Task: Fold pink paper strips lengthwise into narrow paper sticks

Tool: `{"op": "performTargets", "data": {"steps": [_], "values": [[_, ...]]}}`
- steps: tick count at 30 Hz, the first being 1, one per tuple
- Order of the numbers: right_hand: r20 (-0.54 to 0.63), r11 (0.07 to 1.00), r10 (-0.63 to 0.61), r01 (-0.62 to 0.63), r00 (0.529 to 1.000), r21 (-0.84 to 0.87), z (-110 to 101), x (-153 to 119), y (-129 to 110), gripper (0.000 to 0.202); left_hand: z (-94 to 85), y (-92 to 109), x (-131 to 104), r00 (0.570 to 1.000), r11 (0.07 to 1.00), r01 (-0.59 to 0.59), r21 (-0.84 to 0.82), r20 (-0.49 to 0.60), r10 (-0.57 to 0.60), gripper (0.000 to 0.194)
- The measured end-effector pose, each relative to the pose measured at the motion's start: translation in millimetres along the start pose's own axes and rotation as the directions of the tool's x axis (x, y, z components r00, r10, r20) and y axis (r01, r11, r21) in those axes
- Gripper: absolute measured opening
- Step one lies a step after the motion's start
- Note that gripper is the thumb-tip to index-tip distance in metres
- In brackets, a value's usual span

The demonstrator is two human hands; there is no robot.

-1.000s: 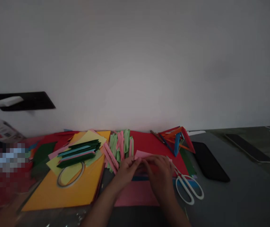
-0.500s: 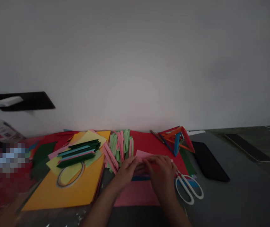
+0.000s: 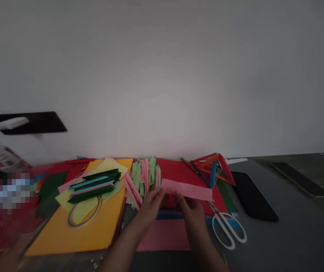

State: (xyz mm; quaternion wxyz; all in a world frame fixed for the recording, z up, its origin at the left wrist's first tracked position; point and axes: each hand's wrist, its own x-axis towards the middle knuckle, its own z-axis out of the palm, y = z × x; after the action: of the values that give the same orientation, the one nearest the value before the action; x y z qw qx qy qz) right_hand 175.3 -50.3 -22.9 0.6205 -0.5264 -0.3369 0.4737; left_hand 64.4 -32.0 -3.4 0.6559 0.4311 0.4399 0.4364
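A pink paper strip [image 3: 188, 189] is held up over red paper [image 3: 179, 170]. My left hand [image 3: 152, 202] pinches its left end. My right hand [image 3: 188, 209] has thumb and fingers closed on the strip's lower edge, right of my left hand. Below both hands lies a larger pink sheet [image 3: 164, 236], partly hidden by my forearms. Folded pink and green strips [image 3: 146, 173] lie just beyond my left hand. White-handled scissors [image 3: 230, 230] rest to the right of my right hand, their blades partly under the strip.
At left, an orange sheet stack [image 3: 93, 236] bears a tape roll [image 3: 72, 217] and dark green folded strips [image 3: 93, 185]. A folded-paper frame [image 3: 214, 168] stands at the back right. Beside it lie a black case [image 3: 254, 196] and a phone [image 3: 300, 179]. A power strip [image 3: 45, 122] is at far left.
The pink strip now shows at full length, extending right past my right hand. My right hand's fingers have moved lower and off the strip's face. The view has shifted slightly.
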Motion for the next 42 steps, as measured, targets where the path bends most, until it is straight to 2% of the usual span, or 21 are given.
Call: {"op": "performTargets", "data": {"steps": [3, 6, 10, 12, 18, 21, 26, 29, 32, 35, 39, 42], "values": [[-0.021, 0.984, 0.089, -0.085, 0.996, 0.157, -2.3, 4.8, 2.8, 0.027, 2.2, 1.2, -0.9, 0.999, 1.000, 0.000, 0.020, 0.050, -0.001, 0.027], [-0.018, 0.973, 0.138, -0.132, 0.990, 0.187, -4.4, 4.6, 1.2, 0.028, 5.1, 4.5, -2.0, 0.994, 0.996, -0.041, 0.081, 0.108, 0.032, 0.028], [-0.017, 0.979, 0.155, -0.151, 0.988, 0.139, -6.1, 3.6, -2.3, 0.027, 6.9, 6.9, -2.2, 0.994, 0.950, -0.105, 0.294, -0.002, 0.110, 0.030], [-0.012, 0.976, 0.157, -0.154, 0.987, 0.155, -6.6, 4.5, -1.7, 0.027, 7.6, 7.1, -2.1, 0.992, 0.942, -0.105, 0.319, -0.033, 0.121, 0.034], [-0.018, 0.959, 0.162, -0.153, 0.987, 0.239, -7.9, 8.9, 5.3, 0.031, 10.3, 9.1, -3.3, 0.996, 0.967, -0.090, 0.239, 0.016, 0.089, 0.034], [-0.032, 0.954, 0.164, -0.150, 0.986, 0.258, -9.9, 11.1, 7.4, 0.030, 8.1, 7.3, -1.8, 0.997, 0.971, -0.081, 0.226, 0.007, 0.081, 0.033], [-0.045, 0.943, 0.132, -0.112, 0.990, 0.313, -14.3, 16.8, 8.5, 0.029, 2.4, 2.3, 2.9, 1.000, 0.995, 0.003, 0.095, 0.027, -0.006, 0.031], [-0.020, 0.910, 0.133, -0.114, 0.991, 0.398, -15.3, 19.3, 8.3, 0.029, 1.5, 1.4, 3.7, 1.000, 0.995, -0.015, 0.096, 0.029, 0.012, 0.031], [-0.053, 0.885, 0.115, -0.078, 0.992, 0.459, -15.4, 20.7, 7.3, 0.029, 1.8, 1.4, 3.2, 0.999, 0.994, -0.038, 0.100, 0.041, 0.034, 0.031], [-0.057, 0.881, 0.095, -0.057, 0.994, 0.469, -15.4, 21.4, 5.5, 0.028, 1.6, 1.2, 3.1, 0.999, 0.994, -0.035, 0.105, 0.041, 0.031, 0.030], [0.024, 0.893, 0.107, -0.107, 0.994, 0.437, -15.5, 20.5, 4.6, 0.026, 0.2, 0.5, 3.6, 0.999, 0.997, -0.006, 0.079, 0.042, 0.003, 0.031], [0.023, 0.898, 0.133, -0.130, 0.991, 0.420, -15.6, 19.6, 5.6, 0.026, -0.2, -0.1, 3.4, 0.998, 0.997, 0.001, 0.071, 0.057, -0.006, 0.031]]}}
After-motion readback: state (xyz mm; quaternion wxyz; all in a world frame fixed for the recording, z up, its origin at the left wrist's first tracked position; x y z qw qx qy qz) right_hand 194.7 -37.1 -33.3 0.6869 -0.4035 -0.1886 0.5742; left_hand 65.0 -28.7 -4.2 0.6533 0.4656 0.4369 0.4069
